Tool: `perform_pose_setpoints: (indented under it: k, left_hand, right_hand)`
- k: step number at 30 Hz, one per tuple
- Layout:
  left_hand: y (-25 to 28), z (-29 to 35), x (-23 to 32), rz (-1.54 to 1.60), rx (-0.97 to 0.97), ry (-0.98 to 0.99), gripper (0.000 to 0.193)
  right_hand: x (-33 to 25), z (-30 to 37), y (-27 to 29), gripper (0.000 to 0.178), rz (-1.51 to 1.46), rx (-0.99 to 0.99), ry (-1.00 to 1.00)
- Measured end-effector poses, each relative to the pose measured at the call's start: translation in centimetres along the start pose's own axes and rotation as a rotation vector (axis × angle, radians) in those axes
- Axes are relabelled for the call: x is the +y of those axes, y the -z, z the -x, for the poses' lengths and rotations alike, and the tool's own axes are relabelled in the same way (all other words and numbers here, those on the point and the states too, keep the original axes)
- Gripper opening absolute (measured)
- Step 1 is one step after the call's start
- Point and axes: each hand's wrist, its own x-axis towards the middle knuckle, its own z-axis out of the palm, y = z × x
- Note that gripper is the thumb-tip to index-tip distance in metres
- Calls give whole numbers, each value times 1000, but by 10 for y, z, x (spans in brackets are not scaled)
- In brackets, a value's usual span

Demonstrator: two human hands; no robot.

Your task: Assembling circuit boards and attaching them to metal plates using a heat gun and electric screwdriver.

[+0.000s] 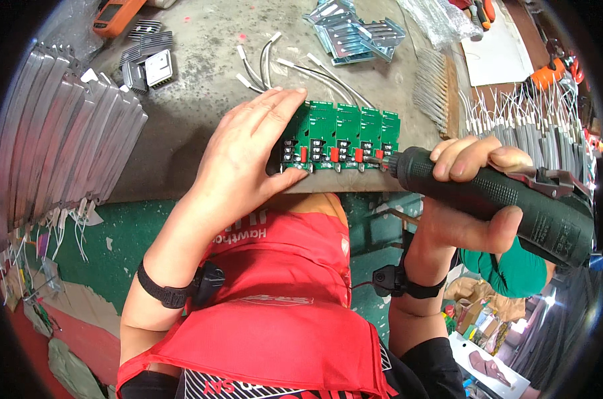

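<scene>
A row of green circuit boards [348, 120], with black terminal blocks and small red parts along the near side, stands at the front edge of the workbench. My left hand [241, 143] grips its left end, thumb on the near edge and fingers over the far edge. A black electric screwdriver [514, 209] lies in my right hand [471, 163], fingers wrapped over its body and thumb underneath. Its bit reaches the terminals at the row's right end; whether it touches a screw is too small to tell. Several white-tipped wires [265, 63] lie just beyond the boards.
Stacked grey metal cases [68, 133] with wires fill the left side; more grey wired parts [527, 126] line the right. A brush [438, 93] lies right of the boards. Metal brackets [354, 33], black heat sinks [145, 60] and an orange meter [117, 16] sit farther back.
</scene>
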Motion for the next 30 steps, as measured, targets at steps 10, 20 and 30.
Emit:
perform_pose_setpoints:
  k: [10,20,30]
  left_hand:
    - [14,1,-1,92,-57,-5,100]
    - [12,5,-9,164,-59,-14,97]
    - [13,4,-11,155,-40,-12,97]
  right_hand:
    - [-7,-3,-7,72,-22,-11,-24]
    - [13,-10,-32,70,37,38,27]
    - [10,-14,-29,73,-25,-43,-10]
